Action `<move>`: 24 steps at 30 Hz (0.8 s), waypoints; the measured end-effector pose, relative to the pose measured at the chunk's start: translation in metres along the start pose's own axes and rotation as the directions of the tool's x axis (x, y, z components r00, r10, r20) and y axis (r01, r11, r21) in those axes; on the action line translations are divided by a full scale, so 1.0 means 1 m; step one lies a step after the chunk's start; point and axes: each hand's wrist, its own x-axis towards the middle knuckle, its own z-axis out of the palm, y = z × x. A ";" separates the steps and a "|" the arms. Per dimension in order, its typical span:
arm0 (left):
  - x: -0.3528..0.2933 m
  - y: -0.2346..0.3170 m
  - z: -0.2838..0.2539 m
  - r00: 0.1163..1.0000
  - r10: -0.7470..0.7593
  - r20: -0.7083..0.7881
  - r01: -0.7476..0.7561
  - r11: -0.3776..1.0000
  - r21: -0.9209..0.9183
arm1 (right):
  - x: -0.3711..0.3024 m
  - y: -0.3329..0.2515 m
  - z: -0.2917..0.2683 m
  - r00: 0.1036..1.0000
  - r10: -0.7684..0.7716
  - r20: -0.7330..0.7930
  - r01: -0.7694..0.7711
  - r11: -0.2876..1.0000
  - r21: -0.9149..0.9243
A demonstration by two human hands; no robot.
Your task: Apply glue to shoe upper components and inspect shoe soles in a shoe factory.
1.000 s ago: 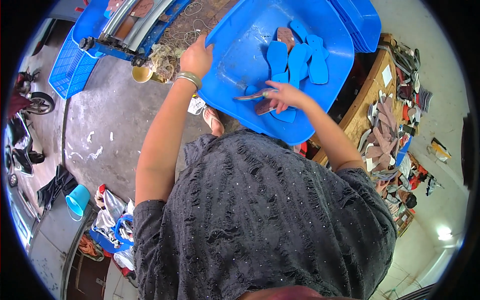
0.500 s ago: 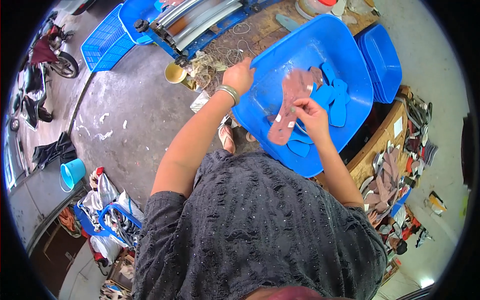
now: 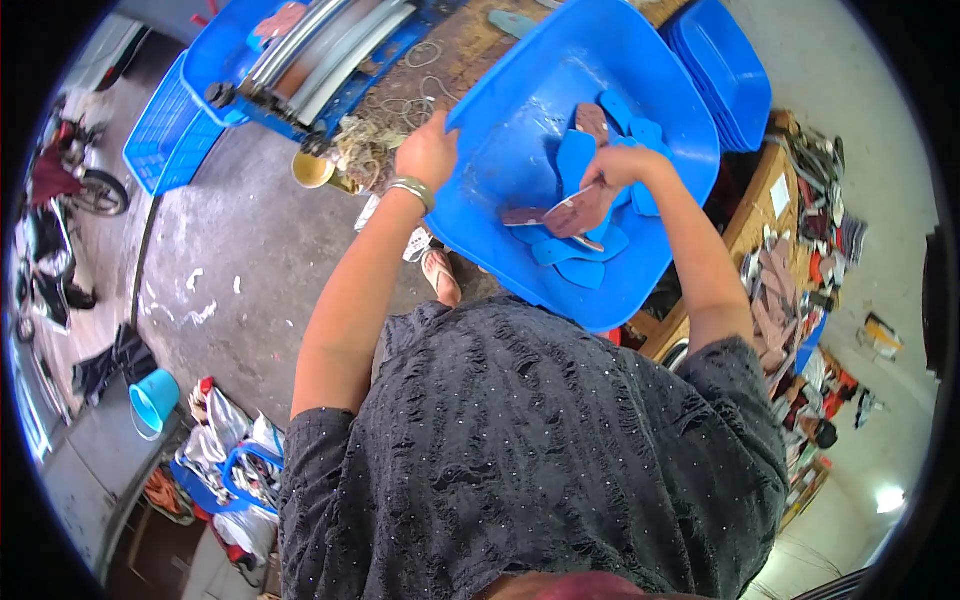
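Note:
My left hand (image 3: 427, 155), with a bangle at the wrist, is closed on the left rim of a large blue plastic tub (image 3: 490, 170). Inside the tub, my right hand (image 3: 628, 165) grips a brown shoe insole (image 3: 578, 212), which is tilted over the pile. Under and around it lie several blue insoles (image 3: 575, 155). Another brown insole (image 3: 592, 122) rests beyond my right hand, among the blue ones. The right fingertips are partly hidden by the hand itself.
A roller machine (image 3: 325, 60) stands at the far left on the worktable, near tangled scraps (image 3: 362, 150). Stacked blue tubs (image 3: 722, 75) sit right of the big tub. A blue basket (image 3: 170, 130), a yellow container (image 3: 312, 171) and a light-blue bucket (image 3: 154, 400) are on the left.
My right hand has gone from holding a brown insole up over the tub to gripping one lower, among the pile. The view has shifted; my left hand stays on the rim.

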 end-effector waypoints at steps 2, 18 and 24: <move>0.002 0.008 -0.005 0.997 -0.066 0.042 0.065 0.998 0.028 | 0.026 0.021 0.025 0.903 -0.044 -0.427 -0.090 0.953 -0.290; -0.002 0.005 -0.003 0.999 -0.010 -0.047 0.012 1.000 0.026 | 0.088 0.012 0.199 0.743 0.641 -0.191 0.288 -0.048 0.956; -0.003 0.012 0.000 1.000 0.004 -0.031 -0.003 1.000 0.013 | 0.041 -0.008 0.137 0.206 0.699 -0.684 0.836 0.238 0.495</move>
